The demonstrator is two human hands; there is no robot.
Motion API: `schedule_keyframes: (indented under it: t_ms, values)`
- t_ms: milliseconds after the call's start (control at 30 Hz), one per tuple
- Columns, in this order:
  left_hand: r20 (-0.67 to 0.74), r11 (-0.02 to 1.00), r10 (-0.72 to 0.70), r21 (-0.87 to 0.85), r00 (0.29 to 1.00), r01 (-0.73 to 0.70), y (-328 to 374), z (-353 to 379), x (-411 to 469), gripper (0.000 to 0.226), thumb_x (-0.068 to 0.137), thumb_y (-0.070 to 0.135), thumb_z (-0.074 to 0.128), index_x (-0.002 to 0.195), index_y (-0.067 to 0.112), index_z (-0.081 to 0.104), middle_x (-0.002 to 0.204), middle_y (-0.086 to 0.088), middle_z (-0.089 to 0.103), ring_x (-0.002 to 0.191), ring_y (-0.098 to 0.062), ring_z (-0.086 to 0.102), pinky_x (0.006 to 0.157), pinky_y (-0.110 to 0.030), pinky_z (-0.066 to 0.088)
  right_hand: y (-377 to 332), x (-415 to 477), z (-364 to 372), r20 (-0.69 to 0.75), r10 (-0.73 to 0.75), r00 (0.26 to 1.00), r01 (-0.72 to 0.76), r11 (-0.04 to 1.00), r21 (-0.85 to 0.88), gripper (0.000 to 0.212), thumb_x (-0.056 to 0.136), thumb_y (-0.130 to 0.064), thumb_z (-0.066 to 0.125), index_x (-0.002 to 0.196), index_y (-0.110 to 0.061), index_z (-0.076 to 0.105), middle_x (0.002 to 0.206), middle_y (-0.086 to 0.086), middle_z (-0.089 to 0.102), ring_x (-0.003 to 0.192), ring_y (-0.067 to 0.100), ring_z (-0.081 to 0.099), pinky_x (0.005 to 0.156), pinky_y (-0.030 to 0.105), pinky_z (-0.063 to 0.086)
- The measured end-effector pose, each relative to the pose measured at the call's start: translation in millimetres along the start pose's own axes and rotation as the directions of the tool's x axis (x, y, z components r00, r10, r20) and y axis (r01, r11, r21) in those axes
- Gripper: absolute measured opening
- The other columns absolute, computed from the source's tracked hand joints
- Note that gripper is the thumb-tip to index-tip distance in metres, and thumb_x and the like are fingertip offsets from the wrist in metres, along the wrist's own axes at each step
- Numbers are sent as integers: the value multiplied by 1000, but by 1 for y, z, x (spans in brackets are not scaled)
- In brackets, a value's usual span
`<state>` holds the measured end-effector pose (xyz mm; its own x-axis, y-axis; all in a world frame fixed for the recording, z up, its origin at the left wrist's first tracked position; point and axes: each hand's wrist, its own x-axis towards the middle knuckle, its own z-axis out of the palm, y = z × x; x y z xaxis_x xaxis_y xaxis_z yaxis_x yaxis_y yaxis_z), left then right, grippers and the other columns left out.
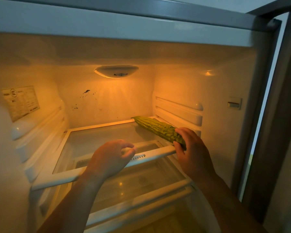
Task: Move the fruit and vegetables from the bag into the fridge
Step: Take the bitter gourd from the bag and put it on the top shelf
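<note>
A long green bitter gourd point(155, 127) lies slanted over the right side of the fridge's top glass shelf point(97, 140), its far tip near the back wall. My right hand point(193, 153) is shut around its near end, just above the shelf's front rail. My left hand point(110, 158) hovers over the front rail near the middle, fingers loosely curled and apart, holding nothing. The bag is out of view.
The fridge is lit orange by a lamp point(116, 71) on the back wall. A second glass shelf point(141, 182) lies below. Shelf rails point(180, 111) line the right wall, a label point(21, 102) is on the left wall. The open door point(275, 115) stands at the right.
</note>
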<state>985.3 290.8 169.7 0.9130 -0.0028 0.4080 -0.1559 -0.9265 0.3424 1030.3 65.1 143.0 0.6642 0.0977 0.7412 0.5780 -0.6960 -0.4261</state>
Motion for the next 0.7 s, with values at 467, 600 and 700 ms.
schedule_keyframes:
  t_ms: [467, 600, 700]
  values:
    - [-16, 1000, 2, -5, 1000, -3, -1, 1, -1, 31, 91, 47, 45, 108, 32, 67, 117, 12, 64, 103, -9, 55, 86, -30, 44, -2, -5, 10, -116, 95, 989, -89, 994, 55, 38, 91, -9, 52, 129, -7, 50, 131, 9, 52, 123, 23, 47, 101, 35, 42]
    - [-21, 1000, -6, -1, 1000, 6, -2, 2, 0, 30, 91, 47, 45, 107, 33, 67, 117, 12, 64, 103, -9, 55, 84, -29, 44, 3, -10, 12, -169, 113, 979, -108, 994, 35, 37, 91, -11, 53, 128, -7, 52, 131, 10, 51, 124, 24, 45, 100, 43, 46]
    - [-25, 1000, -12, 3, 1000, 13, -3, 3, 2, 30, 90, 48, 45, 105, 34, 67, 116, 12, 64, 101, -10, 55, 83, -29, 44, 3, -5, 15, -145, 117, 982, -115, 993, 22, 36, 90, -11, 54, 126, -7, 53, 132, 10, 50, 125, 24, 44, 101, 43, 45]
